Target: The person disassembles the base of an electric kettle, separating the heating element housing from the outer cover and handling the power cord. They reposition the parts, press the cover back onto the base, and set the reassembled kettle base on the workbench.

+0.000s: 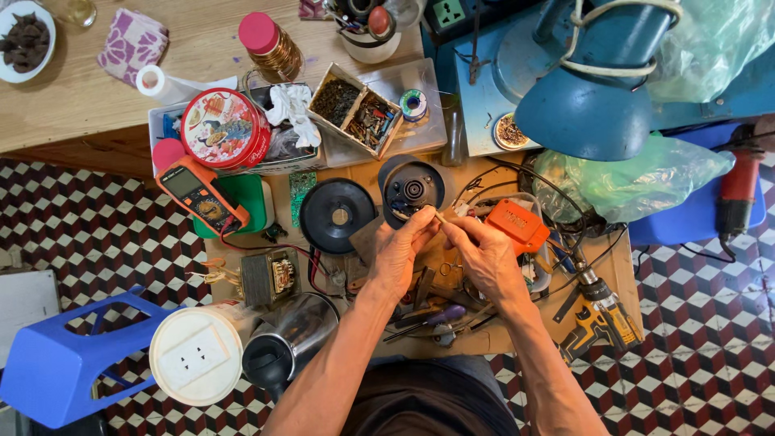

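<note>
My left hand (401,252) and my right hand (484,257) meet over the middle of a cluttered low workboard (622,258). Between the fingertips of both hands I pinch a small thin pale piece (440,217), possibly a wire end; its exact kind is too small to tell. Just beyond my fingers lies a round black base part (412,188) with a socket in its centre, and left of it a black disc (337,215). An orange tool (517,225) lies right of my right hand.
An orange multimeter (202,192), a round red tin (224,128), a compartment box of small parts (356,109), a transformer (270,277), a steel kettle (286,343), a white cylinder (198,354), a yellow drill (599,319), a blue lamp (596,97) and a blue stool (56,363) surround me.
</note>
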`<control>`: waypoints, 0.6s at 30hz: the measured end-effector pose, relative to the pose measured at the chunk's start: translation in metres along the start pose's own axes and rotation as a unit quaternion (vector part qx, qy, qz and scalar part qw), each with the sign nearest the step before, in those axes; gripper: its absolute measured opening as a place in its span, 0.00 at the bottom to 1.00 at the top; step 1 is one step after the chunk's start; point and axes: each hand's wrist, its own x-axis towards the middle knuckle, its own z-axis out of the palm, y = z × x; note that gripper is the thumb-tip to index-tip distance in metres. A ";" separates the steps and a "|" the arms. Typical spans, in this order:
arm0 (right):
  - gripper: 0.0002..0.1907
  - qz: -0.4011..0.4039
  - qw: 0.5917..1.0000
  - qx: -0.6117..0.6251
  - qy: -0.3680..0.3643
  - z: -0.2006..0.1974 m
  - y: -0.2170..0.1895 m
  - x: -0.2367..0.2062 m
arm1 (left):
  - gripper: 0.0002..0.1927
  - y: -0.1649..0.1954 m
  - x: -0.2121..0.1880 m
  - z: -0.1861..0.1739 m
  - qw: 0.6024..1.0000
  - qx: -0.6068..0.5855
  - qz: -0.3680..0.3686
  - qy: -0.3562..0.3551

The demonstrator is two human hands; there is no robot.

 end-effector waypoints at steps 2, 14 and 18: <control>0.13 0.017 0.998 -0.052 0.000 0.005 -0.003 -0.011 | 0.18 0.012 -0.009 -0.005 1.000 -0.007 0.025 0.012; 0.16 0.129 0.984 0.101 -0.065 0.022 0.021 -0.058 | 0.13 0.088 -0.008 -0.107 0.951 -0.261 0.114 0.122; 0.17 0.113 0.987 0.089 -0.077 0.034 0.015 -0.075 | 0.12 0.094 -0.010 -0.098 0.943 -0.280 0.143 0.105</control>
